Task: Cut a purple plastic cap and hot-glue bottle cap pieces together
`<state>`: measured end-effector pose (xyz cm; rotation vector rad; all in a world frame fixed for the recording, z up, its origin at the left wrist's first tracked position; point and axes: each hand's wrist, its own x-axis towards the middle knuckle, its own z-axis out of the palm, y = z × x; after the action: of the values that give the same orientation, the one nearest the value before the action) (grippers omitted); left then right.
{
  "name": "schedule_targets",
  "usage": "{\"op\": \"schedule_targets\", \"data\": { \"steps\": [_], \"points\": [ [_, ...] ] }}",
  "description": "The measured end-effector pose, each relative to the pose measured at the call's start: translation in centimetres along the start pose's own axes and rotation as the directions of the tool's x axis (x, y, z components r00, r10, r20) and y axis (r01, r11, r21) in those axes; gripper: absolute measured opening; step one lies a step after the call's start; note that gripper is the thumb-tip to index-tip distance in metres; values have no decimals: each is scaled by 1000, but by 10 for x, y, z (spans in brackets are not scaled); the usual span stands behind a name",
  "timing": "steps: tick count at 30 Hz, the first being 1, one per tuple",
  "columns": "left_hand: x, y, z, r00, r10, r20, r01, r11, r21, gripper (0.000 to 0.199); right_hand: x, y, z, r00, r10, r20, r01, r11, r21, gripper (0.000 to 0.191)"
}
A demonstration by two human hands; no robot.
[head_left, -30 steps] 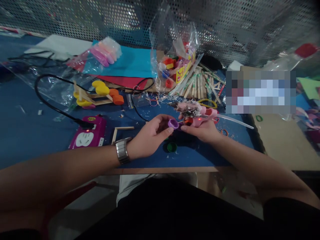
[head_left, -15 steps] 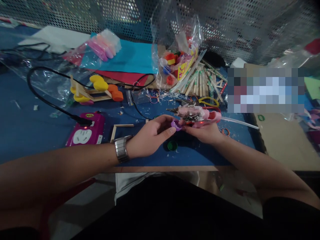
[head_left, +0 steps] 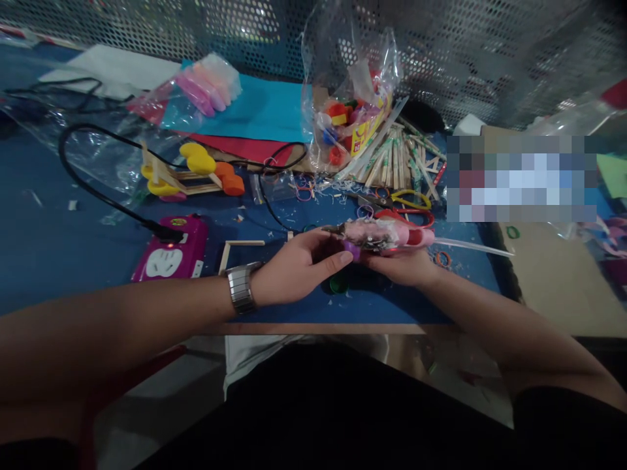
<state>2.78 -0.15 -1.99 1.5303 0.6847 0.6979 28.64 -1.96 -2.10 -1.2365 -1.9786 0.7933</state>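
Note:
A small purple cap (head_left: 351, 250) is held between the thumb and fingers of my left hand (head_left: 298, 267), which wears a metal watch. My right hand (head_left: 409, 262) is closed on a pink glue gun (head_left: 377, 234) with a clear glue stick out of its back; the gun's dark nozzle lies over the fingertips of my left hand, just above the cap. Beneath the hands a green cap (head_left: 339, 282) rests on the blue table, partly in shadow.
A magenta power socket box (head_left: 171, 251) with a black cable sits left, near an L-shaped stick piece (head_left: 240, 244). Behind are a stick model with yellow and orange caps (head_left: 191, 173), a bag of caps (head_left: 343, 124), scissors (head_left: 411, 212) and wooden sticks (head_left: 392, 156). Cardboard (head_left: 553, 274) lies right.
The glue gun has dropped slightly, its nozzle now over my left fingertips. The purple cap has turned and shifted a little right. The view has moved slightly.

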Motion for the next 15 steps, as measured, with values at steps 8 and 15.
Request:
{"op": "schedule_targets", "data": {
  "steps": [8,15],
  "points": [
    [0,-1,-1,998,58,0,-58,998,21,30,2,-6,-1,994,-79,77,83,995,-47,31],
    [1,1,1,1000,-3,-4,3,998,-62,34,2,-12,0,999,-11,-37,13,998,55,20]
  ]
}}
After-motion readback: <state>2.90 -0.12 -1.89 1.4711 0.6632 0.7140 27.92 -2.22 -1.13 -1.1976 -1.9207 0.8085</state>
